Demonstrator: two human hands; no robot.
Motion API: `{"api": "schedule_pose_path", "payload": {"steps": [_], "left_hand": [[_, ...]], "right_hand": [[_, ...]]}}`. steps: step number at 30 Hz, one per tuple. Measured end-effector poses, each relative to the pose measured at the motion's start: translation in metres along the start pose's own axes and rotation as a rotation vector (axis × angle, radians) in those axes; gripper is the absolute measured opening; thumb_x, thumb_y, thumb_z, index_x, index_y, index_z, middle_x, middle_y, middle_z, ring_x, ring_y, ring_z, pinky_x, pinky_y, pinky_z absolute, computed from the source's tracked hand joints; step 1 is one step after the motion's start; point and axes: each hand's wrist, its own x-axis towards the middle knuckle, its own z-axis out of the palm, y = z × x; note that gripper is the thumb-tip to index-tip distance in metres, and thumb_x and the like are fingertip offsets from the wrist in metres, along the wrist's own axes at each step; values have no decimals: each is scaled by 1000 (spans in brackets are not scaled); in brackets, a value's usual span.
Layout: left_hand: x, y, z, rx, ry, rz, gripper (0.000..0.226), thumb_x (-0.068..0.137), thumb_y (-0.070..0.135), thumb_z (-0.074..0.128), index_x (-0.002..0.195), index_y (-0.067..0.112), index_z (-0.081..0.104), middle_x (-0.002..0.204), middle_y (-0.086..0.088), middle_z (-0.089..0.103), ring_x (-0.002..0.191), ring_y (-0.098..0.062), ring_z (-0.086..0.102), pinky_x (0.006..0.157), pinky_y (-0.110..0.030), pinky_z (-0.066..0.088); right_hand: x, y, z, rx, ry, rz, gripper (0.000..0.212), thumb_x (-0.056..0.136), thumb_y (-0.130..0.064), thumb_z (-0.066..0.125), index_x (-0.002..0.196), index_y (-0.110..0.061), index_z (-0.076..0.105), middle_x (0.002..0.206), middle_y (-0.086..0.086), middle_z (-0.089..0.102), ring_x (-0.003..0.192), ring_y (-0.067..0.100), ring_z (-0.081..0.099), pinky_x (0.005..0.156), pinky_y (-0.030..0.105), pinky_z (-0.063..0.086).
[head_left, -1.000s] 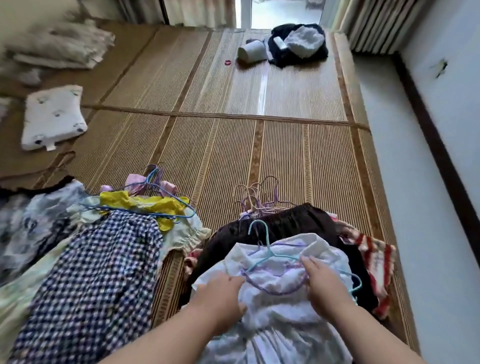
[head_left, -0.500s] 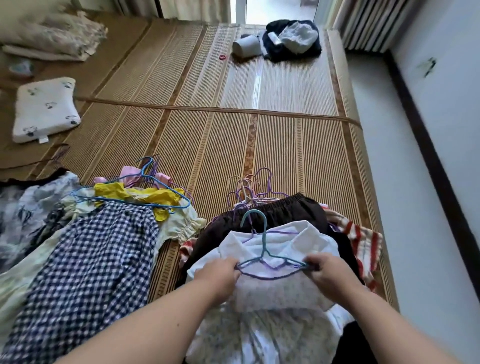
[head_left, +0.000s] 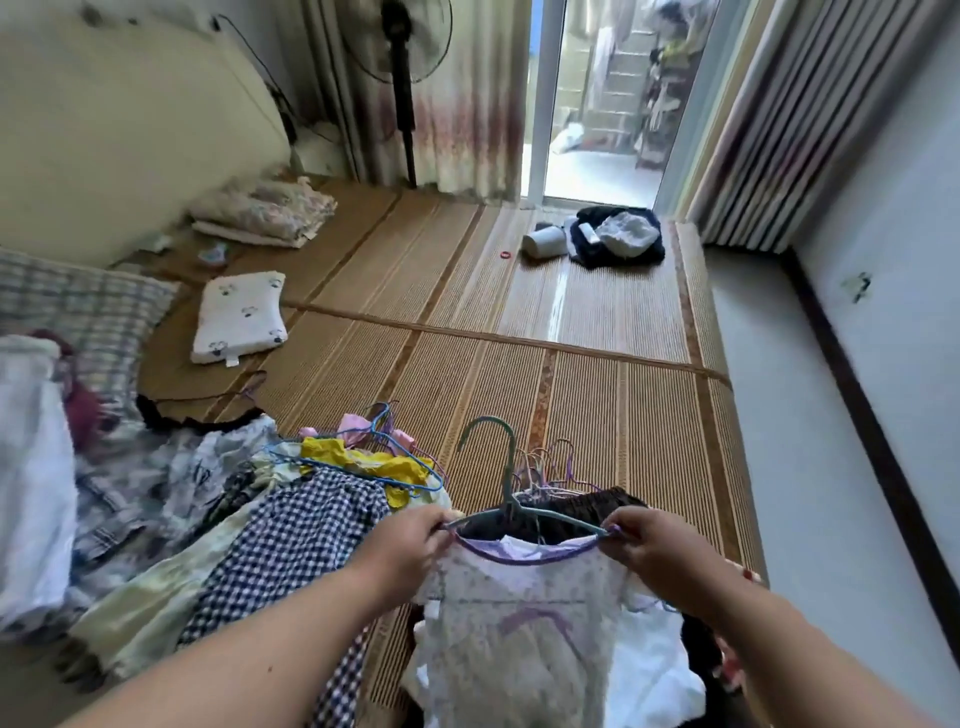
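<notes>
A white floral garment with purple trim hangs on a teal wire hanger, lifted above the mat. My left hand pinches the hanger's left end together with the garment's shoulder. My right hand pinches the right end the same way. Under the garment lie a dark brown garment and a bunch of bare purple wire hangers.
A heap of clothes lies at the left: a blue checked piece and a yellow piece on a blue hanger. A small white pillow, a folded blanket, dark clothes and a fan stand lie farther off on the woven mat.
Both hands have raised the hanger with the white garment off the pile, so it now hangs upright. The view has tilted up toward the door.
</notes>
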Motion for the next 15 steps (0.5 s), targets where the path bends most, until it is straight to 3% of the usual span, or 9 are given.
{"api": "schedule_pose_path", "payload": {"steps": [3, 6, 11, 15], "left_hand": [[-35, -4, -22, -58, 97, -75, 25, 94, 22, 49, 71, 29, 51, 75, 7, 57, 76, -18, 54, 63, -32, 35], [-75, -9, -46, -71, 182, -122, 22, 95, 23, 49, 73, 25, 52, 76, 1, 58, 76, -21, 55, 67, -34, 40], [-138, -22, -89, -39, 382, -184, 17, 95, 25, 50, 79, 28, 55, 79, 3, 60, 73, -15, 54, 61, -31, 36], [-174, -49, -124, 13, 500, -238, 14, 96, 27, 49, 86, 26, 58, 83, 2, 60, 76, -16, 55, 63, -31, 40]], "right_hand": [[-5, -34, -4, 27, -18, -94, 7, 84, -26, 68, 87, -19, 67, 76, -1, 65, 72, 16, 58, 59, 21, 41], [-11, -67, -4, 87, -93, -177, 9, 85, -22, 67, 86, -13, 65, 72, 0, 60, 66, 13, 52, 60, 25, 39], [-16, -126, 8, 111, -110, -315, 6, 83, -23, 69, 80, -20, 65, 60, -12, 52, 54, 1, 44, 50, 13, 33], [-16, -177, 30, 149, -126, -411, 13, 83, -21, 68, 85, -9, 66, 57, -11, 47, 46, -4, 37, 47, 11, 32]]}}
